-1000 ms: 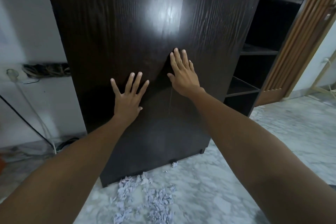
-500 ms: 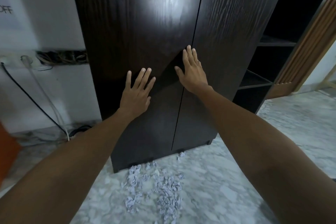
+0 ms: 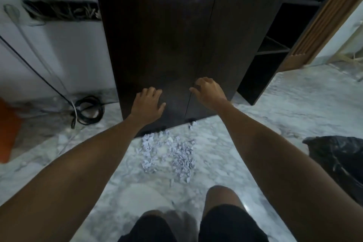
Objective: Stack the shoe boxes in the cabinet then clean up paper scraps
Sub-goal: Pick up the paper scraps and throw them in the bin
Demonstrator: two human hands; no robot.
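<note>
Cabinet [image 3: 167,45] doors appear closed. Paper scraps [image 3: 169,153] lie on the floor [image 3: 284,124] below and nearer than both hands, the patch running away from the cabinet base. Left hand [image 3: 148,102] and right hand [image 3: 209,91] hover loosely curled, empty; roughly equidistant.

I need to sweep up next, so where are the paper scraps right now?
In the head view the paper scraps lie on the marble floor, low center, just in front of the dark cabinet, between the person's forearms.
</note>
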